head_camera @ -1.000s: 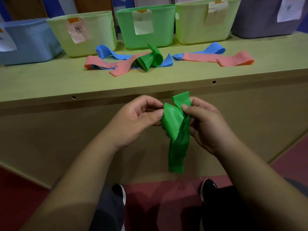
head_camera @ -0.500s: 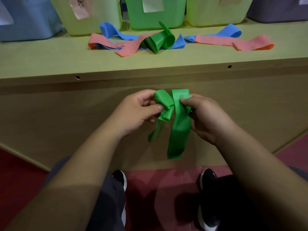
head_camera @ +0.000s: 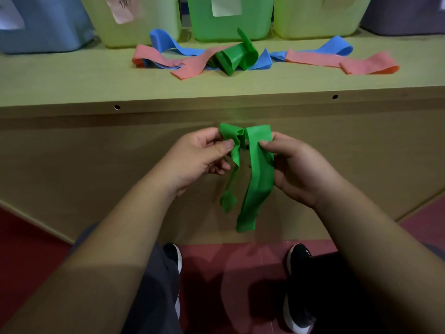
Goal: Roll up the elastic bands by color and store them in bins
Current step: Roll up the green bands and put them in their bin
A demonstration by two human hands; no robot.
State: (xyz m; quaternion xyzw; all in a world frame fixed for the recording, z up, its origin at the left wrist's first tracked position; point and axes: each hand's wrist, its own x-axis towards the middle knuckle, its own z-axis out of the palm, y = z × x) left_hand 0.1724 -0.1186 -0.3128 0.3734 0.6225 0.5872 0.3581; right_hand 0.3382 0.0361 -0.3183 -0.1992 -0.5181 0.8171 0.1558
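I hold a green elastic band in front of the counter, below its edge. My left hand pinches its crumpled left part near the top, and my right hand pinches the flat right strand. Two ends hang down between my hands. On the counter lie a second green band, loosely coiled, pink bands and blue bands. Behind them stands a row of bins: blue, pale green, green, yellow-green and grey-purple.
The wooden counter has a front edge with two small holes. Its front panel drops to a red floor. My two black shoes stand close to the panel.
The band's folded upper part has loosened and spread between my hands, with a second end now hanging down on the left. The view has tilted downward, cutting off the bins' tops.
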